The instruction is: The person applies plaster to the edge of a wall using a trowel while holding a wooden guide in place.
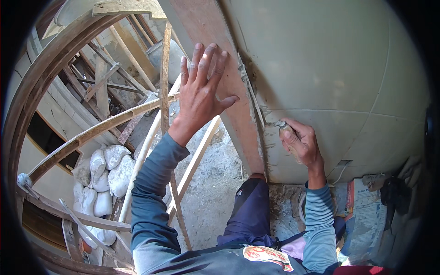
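Note:
My left hand (200,94) lies against an upright reddish board (250,142), its fingers stretched out and the thumb spread to the right. Lower and to the right, my right hand (301,143) is wrapped round the handle of a trowel (255,103). The thin blade shows nearly edge-on, pointing up along the joint between the board and the pale tiled wall (321,68). Grey mortar (244,73) clings in rough lumps along that joint. More grey residue sits where the blade meets the handle. How much of the blade touches the joint I cannot tell.
Wooden poles and braces (165,78) cross on the left, with a long bent pole (101,121) among them. White filled sacks (105,169) are piled beyond. Printed paper (369,220) lies at the lower right near a dark bag (395,195). A thin cable (340,174) hangs from the wall.

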The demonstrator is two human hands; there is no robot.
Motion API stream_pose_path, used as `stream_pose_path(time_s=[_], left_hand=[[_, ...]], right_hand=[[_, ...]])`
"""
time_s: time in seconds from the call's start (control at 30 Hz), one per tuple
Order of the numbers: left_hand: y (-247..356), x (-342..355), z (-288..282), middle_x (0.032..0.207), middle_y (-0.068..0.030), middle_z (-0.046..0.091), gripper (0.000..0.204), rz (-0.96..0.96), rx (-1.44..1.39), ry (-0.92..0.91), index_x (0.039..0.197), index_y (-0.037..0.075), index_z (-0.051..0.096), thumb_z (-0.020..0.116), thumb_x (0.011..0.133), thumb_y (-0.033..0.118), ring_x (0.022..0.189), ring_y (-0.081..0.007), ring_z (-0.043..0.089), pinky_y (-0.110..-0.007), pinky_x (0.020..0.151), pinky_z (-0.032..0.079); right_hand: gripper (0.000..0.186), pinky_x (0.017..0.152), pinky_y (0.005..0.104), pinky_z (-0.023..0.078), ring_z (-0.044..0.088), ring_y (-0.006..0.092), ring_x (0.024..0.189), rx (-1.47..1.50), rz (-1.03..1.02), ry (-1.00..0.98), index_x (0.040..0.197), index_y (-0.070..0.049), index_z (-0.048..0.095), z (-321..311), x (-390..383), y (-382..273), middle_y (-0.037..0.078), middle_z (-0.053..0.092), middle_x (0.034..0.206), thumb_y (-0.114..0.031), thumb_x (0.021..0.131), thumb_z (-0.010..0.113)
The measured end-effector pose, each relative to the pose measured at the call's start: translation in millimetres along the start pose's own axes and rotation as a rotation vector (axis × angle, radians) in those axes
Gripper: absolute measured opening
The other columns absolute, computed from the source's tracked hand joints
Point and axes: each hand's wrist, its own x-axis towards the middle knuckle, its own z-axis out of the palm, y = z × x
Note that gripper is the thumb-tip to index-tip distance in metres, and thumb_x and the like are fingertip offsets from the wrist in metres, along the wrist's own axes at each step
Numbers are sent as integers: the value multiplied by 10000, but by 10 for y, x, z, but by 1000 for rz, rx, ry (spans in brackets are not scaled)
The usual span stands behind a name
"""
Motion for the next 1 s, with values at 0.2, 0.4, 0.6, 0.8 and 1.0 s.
stream_pose_path(time_s=[0.2, 0.4, 0.6, 0.8, 1.0], left_hand=[[-19, -30, -3, 1617, -97, 279, 1133, 6, -69, 6, 1548, 203, 389, 896, 590, 532, 1521, -340, 212, -581, 1222, 169], [-8, -22, 2, 1619, -92, 285, 1147, 18, -56, 4, 1554, 217, 382, 899, 577, 527, 1522, -332, 220, -575, 1226, 168], [-15, -29, 37, 1622, -85, 279, 1161, 13, -62, 13, 1559, 234, 370, 902, 575, 546, 1523, -322, 218, -568, 1236, 150], [-28, -17, 35, 1617, -82, 282, 1137, 21, -26, 3, 1559, 253, 366, 894, 602, 565, 1524, -315, 215, -566, 1236, 164], [-71, 25, -51, 1602, -78, 314, 1037, 39, 30, 15, 1530, 258, 427, 867, 645, 574, 1512, -321, 242, -568, 1222, 197]], right_hand=[[448, 524, 251, 428, 519, 84, 586, 170, 23, 46, 1229, 95, 609, 5, -80, 140, 38, 589, 761, -290, 1000, 614], [487, 526, 249, 419, 535, 100, 600, 183, 14, -53, 1229, 99, 599, -23, -60, 294, 49, 591, 780, -330, 998, 618], [507, 530, 257, 426, 536, 112, 607, 292, 51, 42, 1215, 100, 600, -66, -259, 503, 67, 590, 801, -354, 992, 631], [504, 536, 257, 433, 534, 105, 622, 230, 82, -20, 1225, 102, 596, -5, -205, 650, 61, 590, 809, -345, 994, 629], [461, 528, 257, 440, 543, 108, 597, 312, -16, -51, 1230, 96, 609, 96, -250, 104, 54, 597, 778, -306, 1003, 621]])
